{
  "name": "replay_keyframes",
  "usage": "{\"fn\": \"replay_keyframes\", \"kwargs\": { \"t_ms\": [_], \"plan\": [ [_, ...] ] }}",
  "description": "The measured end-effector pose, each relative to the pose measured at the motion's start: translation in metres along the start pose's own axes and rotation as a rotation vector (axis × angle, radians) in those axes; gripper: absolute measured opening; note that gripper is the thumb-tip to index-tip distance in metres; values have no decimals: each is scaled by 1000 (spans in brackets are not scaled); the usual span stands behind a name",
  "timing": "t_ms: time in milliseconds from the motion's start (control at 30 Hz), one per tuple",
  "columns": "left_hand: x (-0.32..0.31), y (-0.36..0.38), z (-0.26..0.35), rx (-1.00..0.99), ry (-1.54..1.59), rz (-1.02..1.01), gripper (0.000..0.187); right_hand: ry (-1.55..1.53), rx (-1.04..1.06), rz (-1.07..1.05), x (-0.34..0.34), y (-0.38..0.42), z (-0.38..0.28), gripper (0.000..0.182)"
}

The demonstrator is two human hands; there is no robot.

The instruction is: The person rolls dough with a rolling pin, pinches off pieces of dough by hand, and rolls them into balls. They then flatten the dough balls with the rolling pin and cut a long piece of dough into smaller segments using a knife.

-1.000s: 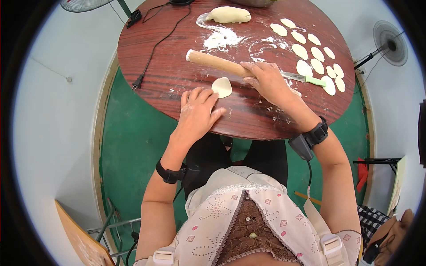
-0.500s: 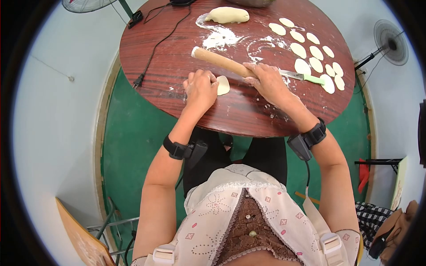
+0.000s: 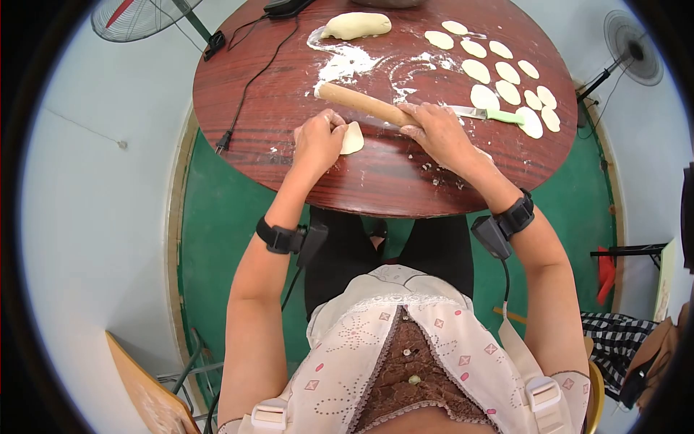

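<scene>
My left hand (image 3: 320, 143) pinches the left edge of a small flattened piece of dough (image 3: 352, 139) at the near side of the table. Wrapped round the right end of a wooden rolling pin (image 3: 361, 103) is my right hand (image 3: 437, 134). The pin slants up to the left, beyond the dough piece and apart from it. Right of my right hand lies a knife with a green handle (image 3: 504, 116), its blade partly hidden by the hand. Several flat dough rounds (image 3: 508, 92) are spread at the right. A thick dough roll (image 3: 356, 26) rests at the far side.
White flour (image 3: 347, 65) is scattered over the round dark red table (image 3: 253, 123). A black cable with a plug (image 3: 225, 139) runs along its left side. Fans stand at the far left (image 3: 137, 16) and the right (image 3: 630, 50). A bowl (image 3: 394, 2) shows at the far edge.
The view has shifted slightly. My left hand has turned the dough piece a little at its edge. My right hand keeps its grip on the rolling pin.
</scene>
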State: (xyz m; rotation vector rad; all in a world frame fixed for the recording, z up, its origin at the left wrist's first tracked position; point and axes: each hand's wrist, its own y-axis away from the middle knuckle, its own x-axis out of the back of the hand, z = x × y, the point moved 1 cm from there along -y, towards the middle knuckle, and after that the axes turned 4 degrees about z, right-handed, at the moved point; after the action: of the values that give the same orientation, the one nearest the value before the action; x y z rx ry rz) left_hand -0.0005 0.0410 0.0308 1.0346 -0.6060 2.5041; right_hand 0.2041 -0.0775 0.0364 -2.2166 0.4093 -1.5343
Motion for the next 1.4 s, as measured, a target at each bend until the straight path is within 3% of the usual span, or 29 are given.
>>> {"fn": "replay_keyframes", "kwargs": {
  "t_ms": [67, 167, 267, 367, 400, 500, 633, 767, 800, 900, 1033, 1167, 1400],
  "plan": [
    [6, 7, 15, 6, 148, -50, 13, -2, -5, 23, 1, 1, 1, 35],
    [3, 5, 15, 300, 846, -192, 17, -13, -49, 35, 3, -1, 2, 34],
    [-1, 13, 17, 406, 822, -92, 23, -46, -108, -1, 10, -6, -1, 34],
    [3, 40, 27, 275, 432, 21, 26, -37, -72, -10, 11, -5, -6, 35],
    [4, 50, 20, 16, 107, 100, 31, -12, -43, -11, 9, -2, -8, 36],
    [11, 75, 24, -168, -219, 120, 33, 32, 51, -14, 2, 8, -22, 37],
    [3, 77, 20, -345, -291, 145, 32, 162, 83, -111, -8, 15, -45, 37],
    [2, 78, 16, -339, -273, 111, 32, 264, 50, 102, -24, 7, -35, 34],
    [2, 79, 15, -352, -265, 113, 32, 241, -41, -22, -20, 3, -31, 33],
    [3, 75, 13, -392, -239, 120, 31, 178, -44, -55, -21, 6, -35, 36],
    [0, 73, 11, -462, -212, 119, 31, 242, 147, -29, -22, 18, -41, 41],
    [1, 69, 10, -510, -198, 60, 32, 156, 42, -20, -20, 2, -26, 38],
    [2, 89, 37, -327, -186, -19, 41, 70, -1, 0, 8, -5, -27, 35]
  ]
}}
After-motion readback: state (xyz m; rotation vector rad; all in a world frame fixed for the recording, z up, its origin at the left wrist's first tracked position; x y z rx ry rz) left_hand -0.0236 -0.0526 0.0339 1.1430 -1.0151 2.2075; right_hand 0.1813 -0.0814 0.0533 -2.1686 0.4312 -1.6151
